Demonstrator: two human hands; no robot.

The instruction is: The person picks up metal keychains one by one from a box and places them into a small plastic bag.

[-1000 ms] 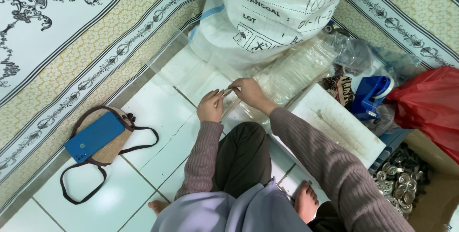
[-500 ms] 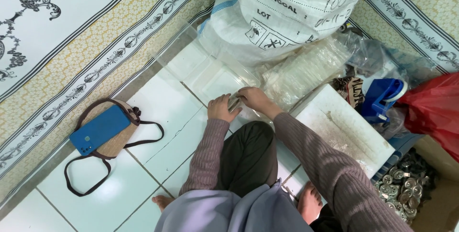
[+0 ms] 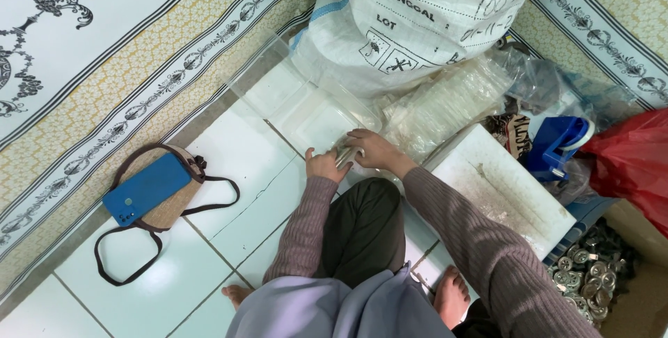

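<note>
My left hand [image 3: 323, 167] and my right hand [image 3: 374, 150] meet just above my raised knee, low over the white floor tiles. Together they pinch a small clear plastic piece [image 3: 343, 154] between the fingers. Right behind the hands lies a clear plastic box [image 3: 299, 105] with its lid open. A heap of clear plastic packs [image 3: 449, 105] sits just right of the box. My bare feet rest on the tiles below.
A big white woven sack [image 3: 417, 11] stands at the back. A blue phone [image 3: 146, 188] lies on a tan strap pouch at left. At right are a white board [image 3: 501, 185], a blue plastic item [image 3: 560, 144], a red bag [image 3: 630, 164] and a box of small metal parts [image 3: 584, 275].
Both hands have come down from in front of the sack toward the floor by the clear box, still pinched together on the small piece.
</note>
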